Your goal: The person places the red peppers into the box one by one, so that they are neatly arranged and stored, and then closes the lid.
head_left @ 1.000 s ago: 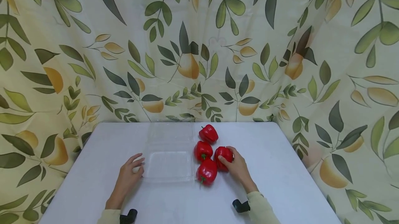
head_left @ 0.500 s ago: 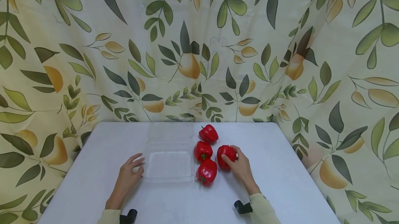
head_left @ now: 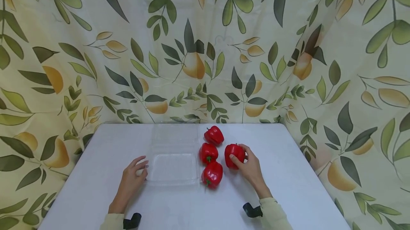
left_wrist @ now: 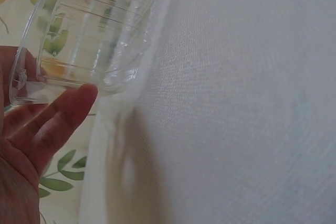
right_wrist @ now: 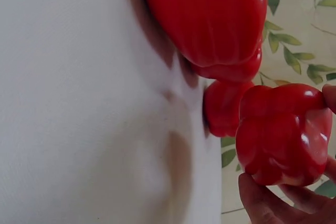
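A red bell pepper (head_left: pixel 234 156) is held by my right hand (head_left: pixel 253 167), thumb on the near side and fingers round the far right side. In the right wrist view this bell pepper (right_wrist: pixel 283 135) hangs clear of the white table, its shadow apart from it. An open, clear plastic container (head_left: pixel 174 167) lies at centre left, its lid (head_left: pixel 175 135) folded back. At its left edge my left hand (head_left: pixel 132 175) holds the rim. The left wrist view has the thumb by the container's corner (left_wrist: pixel 31 90), other fingers behind the plastic, partly hidden.
Three more red bell peppers, a far one (head_left: pixel 214 135), a middle one (head_left: pixel 208 153) and a near one (head_left: pixel 212 175), line the container's right side. They stand on the white table (head_left: pixel 298 194). A leaf-and-fruit patterned curtain (head_left: pixel 205 63) hangs behind the table.
My right hand has lifted the bell pepper and drawn it slightly right, away from the other bell peppers. My left hand stays at the container's edge.
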Demonstrator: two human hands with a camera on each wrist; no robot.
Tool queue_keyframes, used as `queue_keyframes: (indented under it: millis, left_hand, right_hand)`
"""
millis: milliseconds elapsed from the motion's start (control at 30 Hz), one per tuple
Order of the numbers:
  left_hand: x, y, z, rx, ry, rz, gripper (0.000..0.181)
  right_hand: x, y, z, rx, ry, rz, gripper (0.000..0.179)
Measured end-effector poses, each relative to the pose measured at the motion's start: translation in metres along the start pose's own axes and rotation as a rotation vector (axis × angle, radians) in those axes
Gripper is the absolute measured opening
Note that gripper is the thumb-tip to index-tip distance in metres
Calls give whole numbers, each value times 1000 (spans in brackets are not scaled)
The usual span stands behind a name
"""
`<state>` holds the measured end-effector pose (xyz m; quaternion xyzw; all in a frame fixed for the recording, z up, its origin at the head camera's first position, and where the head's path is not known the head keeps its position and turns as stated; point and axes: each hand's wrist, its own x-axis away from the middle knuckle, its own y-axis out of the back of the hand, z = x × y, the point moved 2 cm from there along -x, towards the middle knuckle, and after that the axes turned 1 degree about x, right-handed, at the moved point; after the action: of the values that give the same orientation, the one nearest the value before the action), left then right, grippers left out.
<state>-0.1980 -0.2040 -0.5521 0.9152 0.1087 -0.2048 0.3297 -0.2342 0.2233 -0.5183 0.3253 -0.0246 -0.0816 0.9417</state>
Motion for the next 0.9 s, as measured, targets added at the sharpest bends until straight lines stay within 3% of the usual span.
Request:
queue_keyframes:
  millis: [233, 900]
  left_hand:
    - [0, 2, -1, -3, -16, -4, 28]
    - [0, 2, 1, 25, 55, 59, 30]
  right_hand:
    - [5, 6, 11, -34, 23, 12, 78]
    - [23, 10, 46, -78, 164, 13, 77]
